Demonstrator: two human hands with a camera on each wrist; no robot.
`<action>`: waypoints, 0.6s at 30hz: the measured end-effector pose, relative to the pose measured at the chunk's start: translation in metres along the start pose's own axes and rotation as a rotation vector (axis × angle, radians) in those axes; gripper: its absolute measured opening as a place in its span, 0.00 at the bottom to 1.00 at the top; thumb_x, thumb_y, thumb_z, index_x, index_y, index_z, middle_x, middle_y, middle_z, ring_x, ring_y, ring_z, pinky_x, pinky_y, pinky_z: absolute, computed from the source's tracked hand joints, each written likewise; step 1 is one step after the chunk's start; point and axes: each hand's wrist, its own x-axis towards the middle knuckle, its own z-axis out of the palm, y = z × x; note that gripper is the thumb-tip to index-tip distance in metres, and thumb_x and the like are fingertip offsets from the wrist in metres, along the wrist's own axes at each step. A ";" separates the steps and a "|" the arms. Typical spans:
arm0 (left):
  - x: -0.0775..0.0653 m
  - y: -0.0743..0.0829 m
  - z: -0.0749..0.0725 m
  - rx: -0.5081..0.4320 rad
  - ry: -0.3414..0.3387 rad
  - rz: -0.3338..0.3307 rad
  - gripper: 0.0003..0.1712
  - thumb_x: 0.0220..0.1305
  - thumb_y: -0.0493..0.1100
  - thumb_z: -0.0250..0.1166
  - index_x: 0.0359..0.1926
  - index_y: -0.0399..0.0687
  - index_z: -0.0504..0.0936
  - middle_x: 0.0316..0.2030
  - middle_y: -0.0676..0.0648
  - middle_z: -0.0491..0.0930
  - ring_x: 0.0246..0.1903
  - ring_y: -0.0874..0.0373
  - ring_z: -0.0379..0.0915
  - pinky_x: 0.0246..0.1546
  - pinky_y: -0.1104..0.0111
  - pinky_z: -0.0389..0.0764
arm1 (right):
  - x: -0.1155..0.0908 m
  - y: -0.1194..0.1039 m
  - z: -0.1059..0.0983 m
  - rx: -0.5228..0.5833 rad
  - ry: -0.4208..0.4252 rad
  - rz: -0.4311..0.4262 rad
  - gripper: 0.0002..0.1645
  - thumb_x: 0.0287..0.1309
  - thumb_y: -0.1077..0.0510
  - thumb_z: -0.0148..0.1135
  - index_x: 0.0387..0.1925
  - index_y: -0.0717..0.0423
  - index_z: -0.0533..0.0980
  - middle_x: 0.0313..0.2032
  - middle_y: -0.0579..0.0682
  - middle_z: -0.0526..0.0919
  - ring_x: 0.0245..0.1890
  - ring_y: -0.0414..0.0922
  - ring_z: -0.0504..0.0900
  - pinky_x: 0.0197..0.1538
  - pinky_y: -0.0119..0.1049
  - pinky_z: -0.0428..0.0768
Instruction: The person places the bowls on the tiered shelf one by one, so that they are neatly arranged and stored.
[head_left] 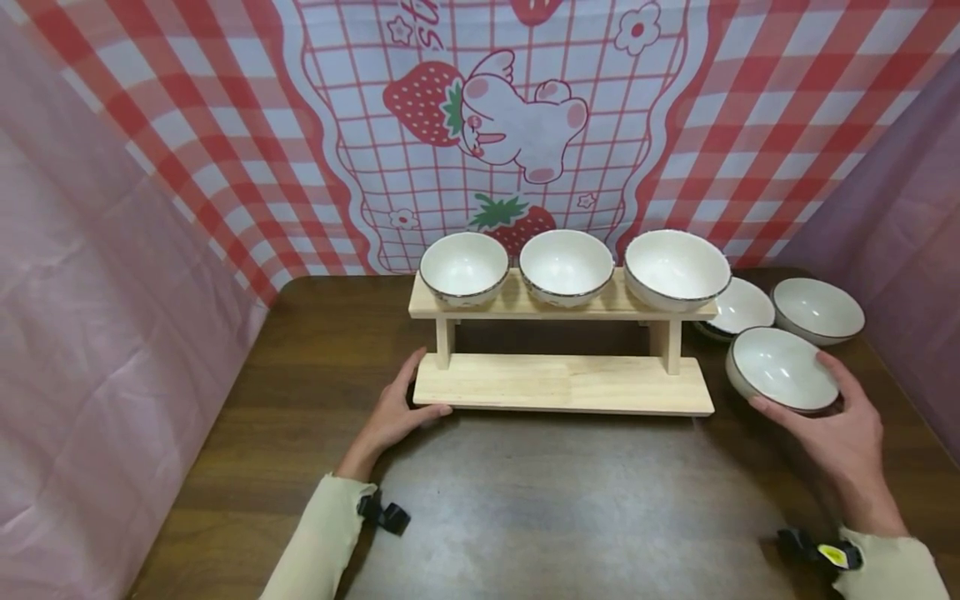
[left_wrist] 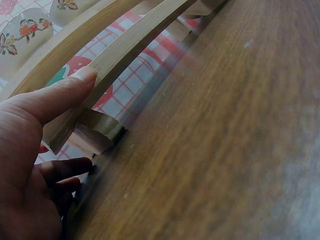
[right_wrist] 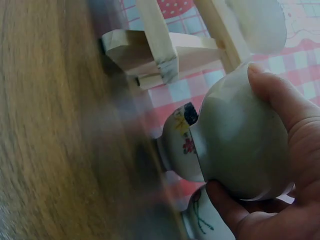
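Observation:
My left hand (head_left: 393,417) grips the left end of a two-tier wooden stand (head_left: 562,385), thumb along the front edge of its lower board. In the left wrist view that thumb (left_wrist: 75,85) presses the board while the other fingers curl below its end. My right hand (head_left: 846,433) holds a white bowl (head_left: 783,368) with a dark rim, to the right of the stand. The right wrist view shows thumb and fingers pinching the bowl (right_wrist: 240,140) from opposite sides, tilted. On the upper board stand three white bowls: left (head_left: 465,265), middle (head_left: 566,265) and right (head_left: 677,267).
Behind the held bowl, two more white bowls sit on the brown wooden table (head_left: 540,508), one nearer the stand (head_left: 742,307) and one farther right (head_left: 817,308). A red-checked cloth (head_left: 225,108) hangs behind; pink cloth (head_left: 90,333) hangs at the sides.

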 end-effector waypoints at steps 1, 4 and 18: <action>0.000 0.000 0.000 -0.001 0.001 -0.002 0.61 0.53 0.49 0.78 0.79 0.48 0.49 0.78 0.40 0.56 0.77 0.43 0.53 0.75 0.43 0.56 | -0.001 0.000 0.000 -0.001 0.000 -0.004 0.58 0.44 0.49 0.81 0.74 0.24 0.59 0.77 0.48 0.61 0.64 0.24 0.59 0.68 0.25 0.55; 0.000 0.001 0.000 0.003 0.004 0.000 0.61 0.53 0.49 0.78 0.79 0.49 0.50 0.77 0.40 0.56 0.76 0.43 0.53 0.75 0.43 0.56 | -0.005 -0.002 -0.002 -0.003 0.006 -0.023 0.59 0.43 0.50 0.81 0.74 0.26 0.60 0.77 0.49 0.61 0.63 0.22 0.59 0.67 0.24 0.55; 0.000 0.000 0.001 0.009 0.004 0.004 0.61 0.54 0.50 0.77 0.79 0.48 0.49 0.77 0.39 0.57 0.76 0.42 0.54 0.74 0.43 0.57 | -0.028 -0.017 -0.003 -0.001 0.005 -0.110 0.60 0.41 0.54 0.82 0.74 0.31 0.61 0.74 0.56 0.65 0.55 0.16 0.61 0.56 0.15 0.57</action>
